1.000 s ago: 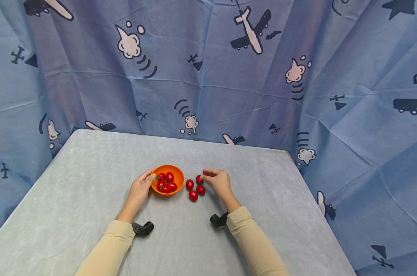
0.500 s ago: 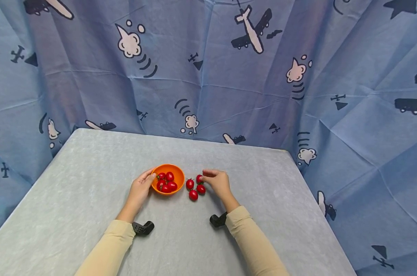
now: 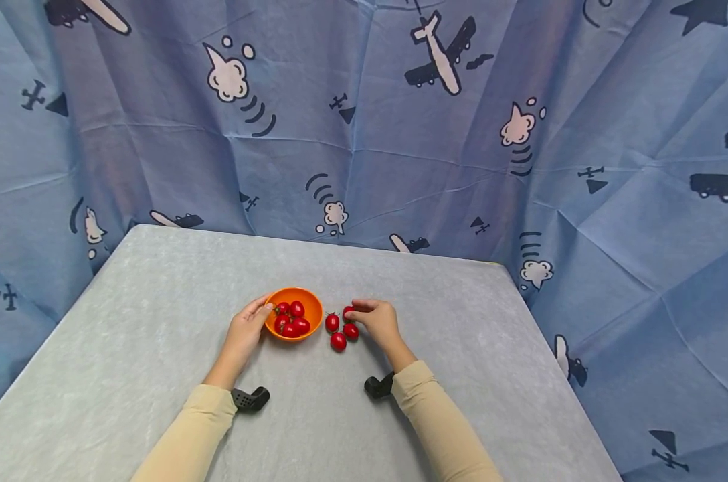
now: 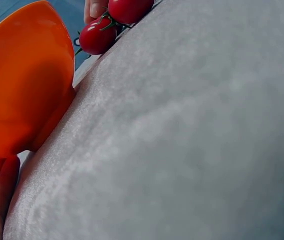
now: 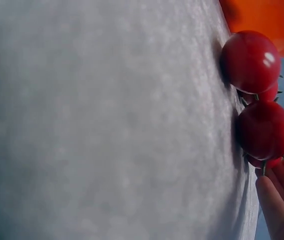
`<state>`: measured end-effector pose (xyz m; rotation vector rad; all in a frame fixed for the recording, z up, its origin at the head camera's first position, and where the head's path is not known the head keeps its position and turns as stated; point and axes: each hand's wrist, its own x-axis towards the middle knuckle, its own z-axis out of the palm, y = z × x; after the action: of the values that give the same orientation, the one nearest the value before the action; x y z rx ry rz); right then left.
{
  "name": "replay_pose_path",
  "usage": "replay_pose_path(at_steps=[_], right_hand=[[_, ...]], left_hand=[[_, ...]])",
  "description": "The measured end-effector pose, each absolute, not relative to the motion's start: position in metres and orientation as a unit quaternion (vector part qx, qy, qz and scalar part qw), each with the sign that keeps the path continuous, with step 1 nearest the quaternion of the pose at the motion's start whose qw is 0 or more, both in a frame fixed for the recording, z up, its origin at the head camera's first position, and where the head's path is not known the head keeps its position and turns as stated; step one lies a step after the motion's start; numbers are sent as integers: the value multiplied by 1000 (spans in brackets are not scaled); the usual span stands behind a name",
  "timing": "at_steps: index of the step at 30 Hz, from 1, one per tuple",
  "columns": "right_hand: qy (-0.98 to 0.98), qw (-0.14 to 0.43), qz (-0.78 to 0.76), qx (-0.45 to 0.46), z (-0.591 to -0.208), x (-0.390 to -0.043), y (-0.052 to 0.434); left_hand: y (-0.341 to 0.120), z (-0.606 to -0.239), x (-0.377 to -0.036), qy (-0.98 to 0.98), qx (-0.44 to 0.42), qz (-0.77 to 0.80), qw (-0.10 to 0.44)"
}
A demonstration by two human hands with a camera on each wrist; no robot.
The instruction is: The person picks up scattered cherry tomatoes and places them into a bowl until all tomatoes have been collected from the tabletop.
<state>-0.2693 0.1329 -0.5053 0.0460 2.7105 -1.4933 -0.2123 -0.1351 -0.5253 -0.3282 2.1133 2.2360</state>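
An orange bowl (image 3: 311,306) with several red cherry tomatoes (image 3: 300,325) in it stands on the table. My left hand (image 3: 244,329) grips its left side, thumb over the rim and fingers against the outside. To the right of the bowl lies a small group of cherry tomatoes (image 3: 338,342). My right hand (image 3: 381,323) has its thumb and fingers around the farthest tomato (image 3: 348,310) of this group, which is partly hidden by the thumb. In the right wrist view, nearer tomatoes (image 5: 265,130) cover most of that pinch.
A grey cloth covers the table (image 3: 177,301). Behind and to the right hangs a blue curtain (image 3: 304,100) printed with airplanes. Black wrist devices (image 3: 251,399) sit on both forearms, close above the tabletop.
My right hand has shifted slightly left and nearer, its thumb now covering more of the farthest tomato. My left hand and the bowl stay in place.
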Motion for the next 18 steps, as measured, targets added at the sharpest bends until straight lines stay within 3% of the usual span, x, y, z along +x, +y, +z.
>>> replay_pose_path(at_steps=[18], right_hand=[[884,32,-466,14,-509,-269,124]], left_hand=[[-135,-535,-215,682,-103,724,6]])
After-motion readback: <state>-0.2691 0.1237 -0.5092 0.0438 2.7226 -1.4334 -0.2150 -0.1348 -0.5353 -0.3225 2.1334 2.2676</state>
